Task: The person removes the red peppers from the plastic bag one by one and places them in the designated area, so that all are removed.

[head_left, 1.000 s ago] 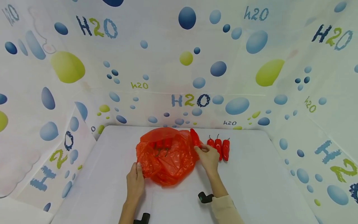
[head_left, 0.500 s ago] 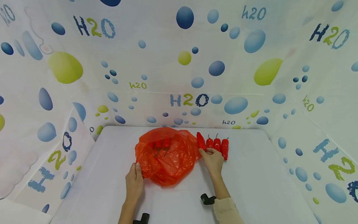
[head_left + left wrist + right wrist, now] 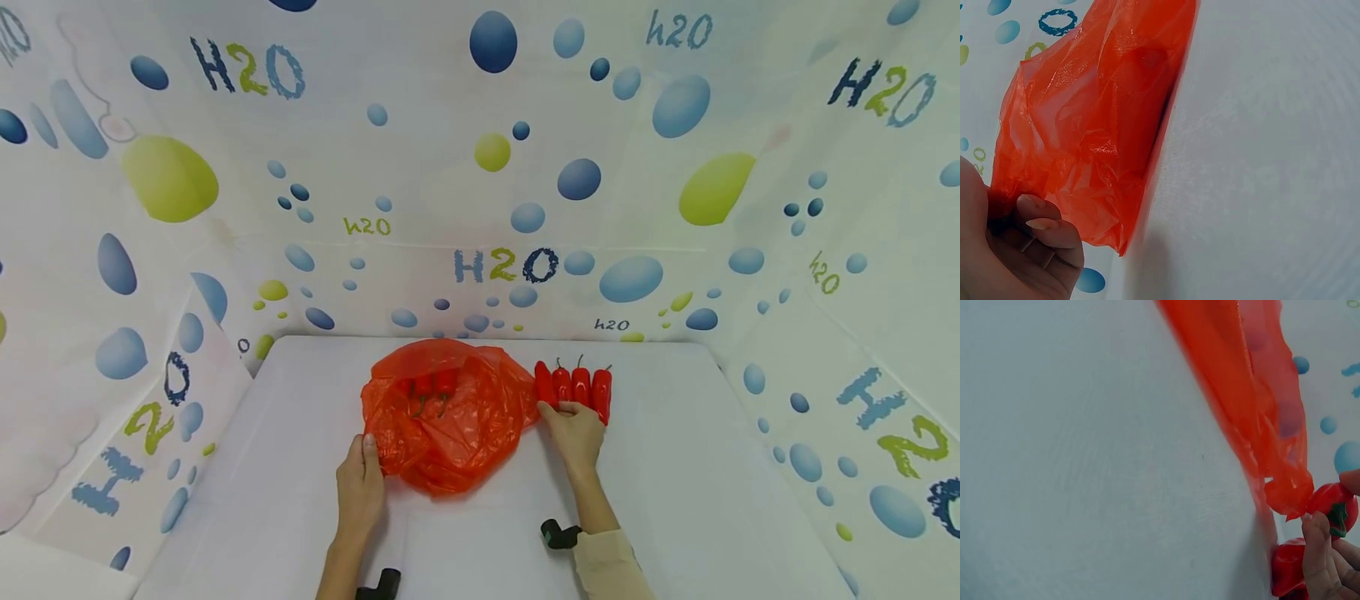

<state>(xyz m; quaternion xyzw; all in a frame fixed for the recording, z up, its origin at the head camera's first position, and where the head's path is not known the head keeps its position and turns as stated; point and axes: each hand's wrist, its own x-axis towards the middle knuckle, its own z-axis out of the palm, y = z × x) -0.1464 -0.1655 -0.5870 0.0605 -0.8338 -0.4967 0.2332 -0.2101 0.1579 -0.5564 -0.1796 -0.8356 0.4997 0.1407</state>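
An orange-red plastic bag [image 3: 472, 446] lies mouth open on the white table, with several red chili peppers [image 3: 446, 382] inside, green stems toward me. My left hand [image 3: 360, 479] pinches the bag's near left rim; the left wrist view shows thumb and fingers gathering the film [image 3: 1019, 181]. Just right of the bag, my right hand [image 3: 573, 437] holds a red chili pepper [image 3: 543, 382] by its stem end, tip pointing away. In the right wrist view this pepper [image 3: 1325, 497] sits between thumb and fingers, green stem showing. It stands beside a row of three peppers [image 3: 602, 392], stems away from me.
The white table [image 3: 292, 433] reaches back to a wall covering [image 3: 420, 150] printed with blue and green drops and H2O lettering. Black wrist camera mounts [image 3: 558, 534] sit by both forearms, and a beige sleeve [image 3: 611, 562] covers the right one.
My right hand has carried the pepper rightward from the bag's right edge and lowered it to the left end of the row. The left hand keeps its hold on the bag.
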